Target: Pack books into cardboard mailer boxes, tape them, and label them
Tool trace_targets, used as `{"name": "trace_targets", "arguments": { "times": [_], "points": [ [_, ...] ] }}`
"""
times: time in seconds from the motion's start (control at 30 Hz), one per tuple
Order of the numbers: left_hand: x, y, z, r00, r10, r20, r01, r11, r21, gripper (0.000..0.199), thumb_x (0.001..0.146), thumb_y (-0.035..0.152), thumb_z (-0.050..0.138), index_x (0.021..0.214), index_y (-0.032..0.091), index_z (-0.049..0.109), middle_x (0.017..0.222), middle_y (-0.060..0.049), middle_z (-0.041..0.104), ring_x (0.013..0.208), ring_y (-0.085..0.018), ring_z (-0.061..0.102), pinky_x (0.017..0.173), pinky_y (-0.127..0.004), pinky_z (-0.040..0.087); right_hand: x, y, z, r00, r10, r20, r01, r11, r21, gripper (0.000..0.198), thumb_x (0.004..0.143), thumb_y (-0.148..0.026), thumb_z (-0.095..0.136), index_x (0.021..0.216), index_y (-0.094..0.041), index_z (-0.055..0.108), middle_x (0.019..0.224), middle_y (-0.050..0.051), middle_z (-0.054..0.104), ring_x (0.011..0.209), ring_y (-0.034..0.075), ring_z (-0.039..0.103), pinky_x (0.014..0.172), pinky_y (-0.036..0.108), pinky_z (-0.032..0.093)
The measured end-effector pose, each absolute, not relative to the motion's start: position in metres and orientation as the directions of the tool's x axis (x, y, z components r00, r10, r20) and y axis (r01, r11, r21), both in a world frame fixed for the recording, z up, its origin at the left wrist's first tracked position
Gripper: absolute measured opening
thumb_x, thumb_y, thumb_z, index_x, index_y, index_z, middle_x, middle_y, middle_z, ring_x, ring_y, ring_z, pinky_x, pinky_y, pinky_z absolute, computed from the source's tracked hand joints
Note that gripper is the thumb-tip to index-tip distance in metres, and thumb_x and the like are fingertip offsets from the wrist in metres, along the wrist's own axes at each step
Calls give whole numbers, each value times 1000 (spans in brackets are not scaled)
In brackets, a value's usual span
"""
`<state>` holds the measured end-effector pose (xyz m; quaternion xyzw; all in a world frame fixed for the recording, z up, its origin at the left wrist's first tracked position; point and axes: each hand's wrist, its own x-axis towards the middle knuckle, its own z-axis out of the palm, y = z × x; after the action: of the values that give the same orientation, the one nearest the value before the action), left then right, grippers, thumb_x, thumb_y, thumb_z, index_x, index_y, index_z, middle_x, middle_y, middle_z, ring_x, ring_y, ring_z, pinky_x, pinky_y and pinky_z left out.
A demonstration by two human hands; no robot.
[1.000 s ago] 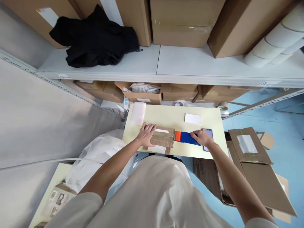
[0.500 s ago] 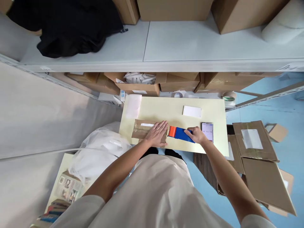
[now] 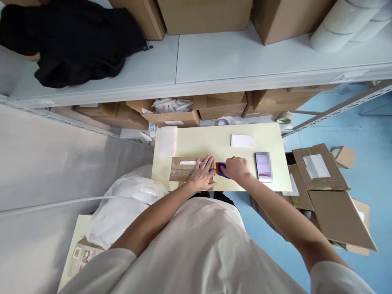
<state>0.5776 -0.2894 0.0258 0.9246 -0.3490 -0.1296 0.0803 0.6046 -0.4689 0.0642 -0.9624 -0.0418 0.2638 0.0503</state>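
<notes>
A small taped cardboard box [image 3: 180, 174] with a white label strip lies on the pale yellow table [image 3: 205, 141]. My left hand [image 3: 202, 174] grips its right end, fingers over the top and thumb towards the near edge. Just right of that end is a flat blue-and-orange box [image 3: 223, 170]. My right hand [image 3: 237, 168] is closed around it from above and covers most of it. Whether its left edge is inside the cardboard box's end or only against it, I cannot tell.
A phone [image 3: 263, 168] and a white flat box [image 3: 242, 141] lie on the table's right, a pale pink sheet [image 3: 168, 141] at its left. Shelves [image 3: 211, 55] with cartons stand behind. Opened cartons [image 3: 327, 212] are at right, a white plastic bag [image 3: 122, 204] at left.
My right hand has moved left along the blue-and-orange box and now covers more of it. The fingers of my left hand have spread and bent over the cardboard box. The camera view has shifted.
</notes>
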Motion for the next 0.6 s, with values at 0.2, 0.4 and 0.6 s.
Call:
{"name": "trace_targets", "arguments": {
  "times": [0.2, 0.4, 0.6],
  "points": [
    [585, -287, 20, 718, -674, -174, -569, -712, 411, 81, 72, 60, 61, 139, 21, 38, 155, -17, 11, 142, -38, 10, 109, -64, 3, 570, -482, 36, 923, -124, -363, -169, -981, -93, 51, 91, -51, 36, 91, -10, 66, 83, 21, 67, 76, 27, 66, 65, 33, 42],
    [589, -250, 24, 844, -537, -13, -407, -655, 637, 62, 94, 35, 30, 149, 20, 6, 156, -13, 13, 144, -23, 11, 114, -46, 19, 539, -491, -14, 915, -275, -294, -312, -946, -88, 36, 92, -27, 32, 108, -7, 58, 93, 20, 67, 88, 28, 63, 77, 37, 41],
    [564, -173, 16, 983, -110, 149, -181, -748, 638, 62, 90, 44, 42, 144, 19, 23, 155, -15, 16, 144, -29, 9, 114, -55, 11, 509, -482, -37, 952, -234, -198, -271, -945, -186, 54, 86, -21, 42, 136, -2, 35, 121, 26, 57, 116, 34, 52, 95, 44, 38]
  ]
}}
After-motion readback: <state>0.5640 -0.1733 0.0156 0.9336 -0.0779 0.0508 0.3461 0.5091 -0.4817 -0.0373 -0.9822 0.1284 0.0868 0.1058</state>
